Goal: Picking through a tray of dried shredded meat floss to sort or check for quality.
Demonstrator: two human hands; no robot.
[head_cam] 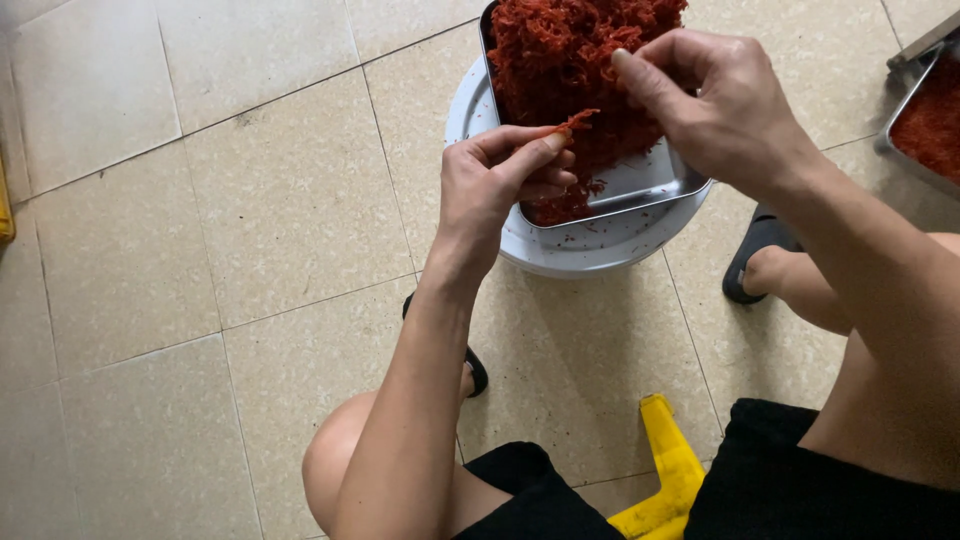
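Note:
A steel tray (640, 185) heaped with red shredded strands (570, 50) rests on a round white lid or bucket top (560, 250). My left hand (500, 185) pinches a thin red strand (578, 121) between thumb and fingers at the tray's near left side. Just right of it, my right hand (715, 100) is closed over the heap, fingertips on the same strand or the shreds beside it; which one I cannot tell.
Beige floor tiles (200, 250) spread to the left. A second steel tray of red shreds (925, 120) sits at the right edge. A yellow stool (665, 480) shows between my knees. Black sandals (755, 245) are on my feet.

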